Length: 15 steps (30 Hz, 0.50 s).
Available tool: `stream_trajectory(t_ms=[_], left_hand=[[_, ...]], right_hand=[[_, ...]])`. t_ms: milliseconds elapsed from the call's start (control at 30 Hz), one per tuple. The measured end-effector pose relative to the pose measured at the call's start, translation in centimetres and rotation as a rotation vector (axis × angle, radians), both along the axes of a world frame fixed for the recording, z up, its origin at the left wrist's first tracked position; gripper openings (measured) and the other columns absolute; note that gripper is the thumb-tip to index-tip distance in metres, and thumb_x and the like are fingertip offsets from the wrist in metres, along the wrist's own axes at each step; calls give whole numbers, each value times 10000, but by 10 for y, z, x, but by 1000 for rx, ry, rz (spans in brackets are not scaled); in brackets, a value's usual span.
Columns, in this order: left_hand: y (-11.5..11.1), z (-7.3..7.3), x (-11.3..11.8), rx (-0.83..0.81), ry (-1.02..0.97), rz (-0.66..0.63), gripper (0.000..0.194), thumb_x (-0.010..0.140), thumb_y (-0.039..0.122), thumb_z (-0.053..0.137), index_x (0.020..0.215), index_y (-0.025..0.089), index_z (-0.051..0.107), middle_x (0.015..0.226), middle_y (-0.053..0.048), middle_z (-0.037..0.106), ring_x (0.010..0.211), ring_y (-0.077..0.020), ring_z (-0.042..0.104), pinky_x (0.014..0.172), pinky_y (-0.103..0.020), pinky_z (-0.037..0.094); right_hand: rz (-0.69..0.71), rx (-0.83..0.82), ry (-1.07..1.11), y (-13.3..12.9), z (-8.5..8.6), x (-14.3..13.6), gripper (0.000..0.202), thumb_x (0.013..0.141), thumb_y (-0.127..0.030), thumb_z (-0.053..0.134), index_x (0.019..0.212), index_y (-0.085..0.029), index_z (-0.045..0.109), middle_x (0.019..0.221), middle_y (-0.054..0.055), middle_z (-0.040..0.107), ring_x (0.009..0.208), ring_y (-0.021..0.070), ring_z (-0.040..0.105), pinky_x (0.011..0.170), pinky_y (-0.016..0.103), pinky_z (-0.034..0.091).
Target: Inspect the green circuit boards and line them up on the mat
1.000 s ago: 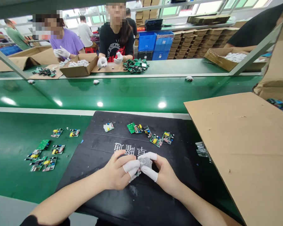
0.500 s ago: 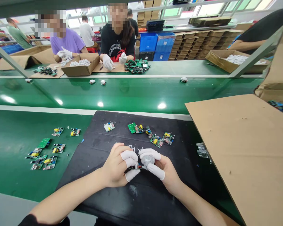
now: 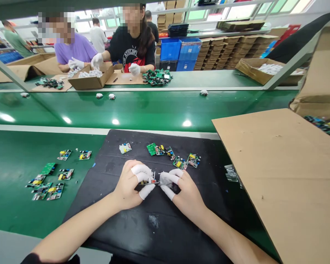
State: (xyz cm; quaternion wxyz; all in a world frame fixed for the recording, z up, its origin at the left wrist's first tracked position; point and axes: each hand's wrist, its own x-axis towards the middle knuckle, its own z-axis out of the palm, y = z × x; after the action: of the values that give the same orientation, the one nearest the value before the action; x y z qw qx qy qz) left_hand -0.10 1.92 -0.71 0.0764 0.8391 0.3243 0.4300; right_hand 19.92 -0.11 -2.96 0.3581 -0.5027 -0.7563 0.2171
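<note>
Over the black mat (image 3: pixel 132 227), my left hand (image 3: pixel 130 185) pinches a small circuit board (image 3: pixel 153 181) between thumb and fingers. White finger cots cover the fingertips that show. My right hand (image 3: pixel 188 189), also in finger cots, is closed around a soft grey lump like putty (image 3: pixel 165 179). The lump is close to the board's right end; whether they touch is hard to tell. Beyond my hands lie several circuit boards (image 3: pixel 179 162) on the mat. A board covered in white material (image 3: pixel 125 148) rests to their left.
More boards (image 3: pixel 55 191) lie on the green table at left. A cardboard sheet (image 3: pixel 280 176) slants over the right side, beside clear plastic pieces (image 3: pixel 232 173). Across the green conveyor belt (image 3: pixel 154 110), carrying white-topped pieces (image 3: pixel 204 93), co-workers sit by a cardboard box (image 3: pixel 90 83).
Both hands have moved slightly up and away from me, still holding the board and the grey lump. Pieces on the belt have shifted left. A co-worker's gloved hand has moved to the cardboard box.
</note>
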Motion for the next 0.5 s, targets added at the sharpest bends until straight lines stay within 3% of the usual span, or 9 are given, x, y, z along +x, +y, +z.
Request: stream_trajectory(t_ms=[167,367,500], left_hand=[[5,-1,-3,-31,-2,42,66,858,225,564,807,193,539,859,-46,624,859,-189,533,798,-380,441],[6,-3,-2,-27,4,52,59,855,227,571,812,193,550,861,-42,641,869,-194,538,815,-386,445],[6,-3,-1,-16,14,61,55,856,220,572,814,194,549,864,-42,639,868,-193,535,816,-385,441]], right_hand=[[31,105,-364,0,1,1,170,789,-203,631,946,-205,695,947,96,619,858,234,542,757,366,489],[209,286,-485,-6,2,2,255,834,-134,513,1025,-155,680,1006,144,645,943,275,519,806,409,450],[281,276,-503,-15,5,-3,354,775,-114,536,1110,-132,652,1029,154,644,980,290,506,835,420,442]])
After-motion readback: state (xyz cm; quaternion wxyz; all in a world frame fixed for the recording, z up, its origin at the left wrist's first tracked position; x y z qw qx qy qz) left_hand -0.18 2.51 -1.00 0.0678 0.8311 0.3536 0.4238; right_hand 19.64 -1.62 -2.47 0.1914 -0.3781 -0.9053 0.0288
